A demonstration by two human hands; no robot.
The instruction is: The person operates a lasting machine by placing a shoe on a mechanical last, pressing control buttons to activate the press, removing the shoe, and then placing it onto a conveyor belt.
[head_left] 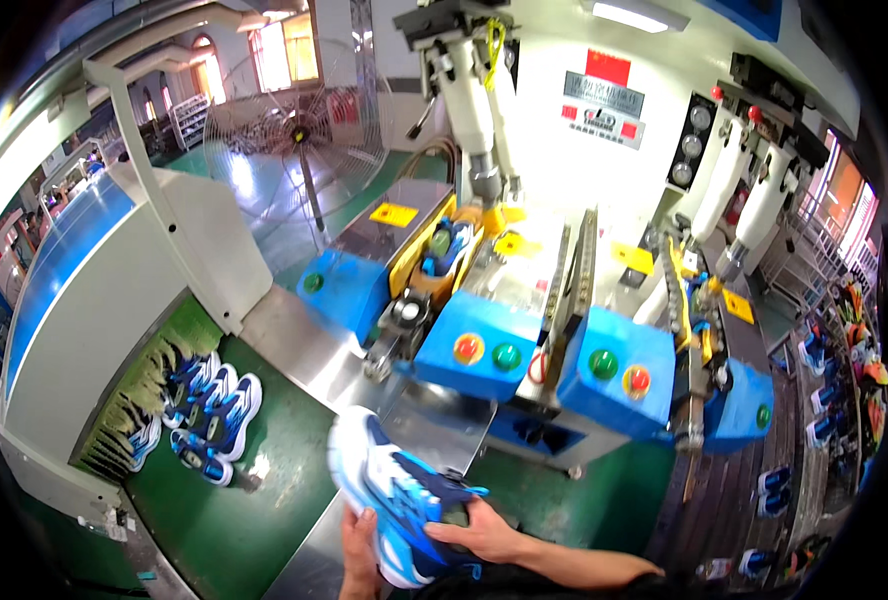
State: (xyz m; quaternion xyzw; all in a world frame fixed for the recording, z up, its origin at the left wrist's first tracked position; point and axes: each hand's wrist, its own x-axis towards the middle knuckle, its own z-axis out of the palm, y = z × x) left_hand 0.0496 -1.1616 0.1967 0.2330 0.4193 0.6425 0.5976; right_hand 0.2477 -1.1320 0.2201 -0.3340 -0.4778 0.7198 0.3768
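Head view: one running shoe [389,500] is held up between the left hand [360,550] and the right hand [489,535], on the person's side of the blue push-button box [479,345]. The left bears against the pale sole edge, thumb raised, fingers mostly hidden; the right grips near the collar, thumb pressed on a dark patch, remaining fingers largely out of sight. Handling, in judgement: light, with a soft, yielding upper over a stiffer, springy sole — not fragile, though smooth foam could slip slightly. Sound holds are the sole edge and heel end; the laces would be a poor one. Appearance: bright blue and white panels, navy toward the collar, thick white-and-blue sole — toe end somewhat blurred, finer finish not verifiable.
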